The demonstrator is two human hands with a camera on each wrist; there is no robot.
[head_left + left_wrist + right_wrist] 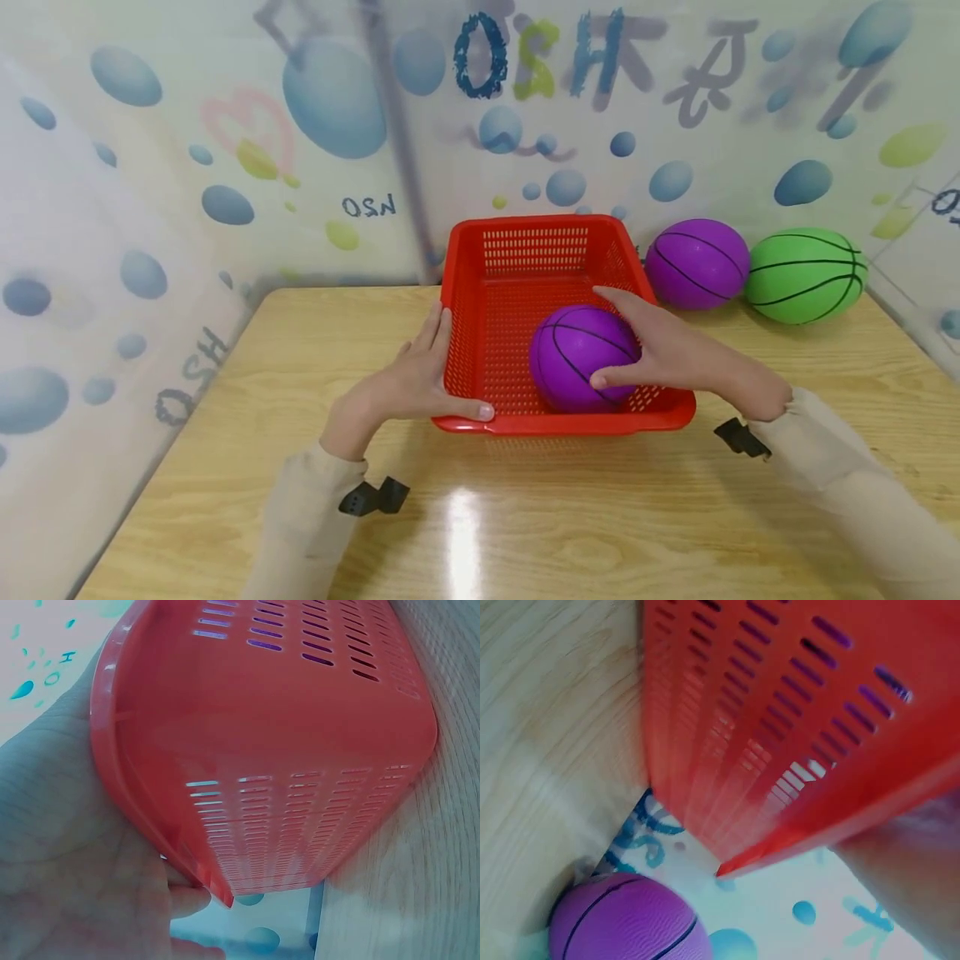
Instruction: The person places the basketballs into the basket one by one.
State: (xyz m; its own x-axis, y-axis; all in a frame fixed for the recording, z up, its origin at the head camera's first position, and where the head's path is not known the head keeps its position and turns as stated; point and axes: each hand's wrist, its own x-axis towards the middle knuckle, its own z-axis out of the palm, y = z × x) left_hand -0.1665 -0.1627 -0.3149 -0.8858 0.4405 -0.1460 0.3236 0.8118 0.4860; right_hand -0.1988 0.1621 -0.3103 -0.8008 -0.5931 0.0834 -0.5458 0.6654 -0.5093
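Observation:
A red plastic basket (pixel 517 422) with slotted walls stands on the table, and a purple ball with black basketball lines (pixel 573 358) lies inside near its front right. My left hand (pixel 408 379) rests against the basket's front left corner. Its thumb lies along the front rim while the other fingers extend along the left side. Over the basket's right side reaches my right hand (pixel 663 342), with thumb and fingers spread apart. The right thumb overlaps the ball, and the fingers extend straight past its far side. In the right wrist view the basket wall hides most of that hand.
Behind the basket on the right, a second purple ball (pixel 697 265) and a green ball (pixel 806 277) sit side by side on the wooden table (pixel 570 517). A patterned wall sheet (pixel 480 158) borders the table's back edge.

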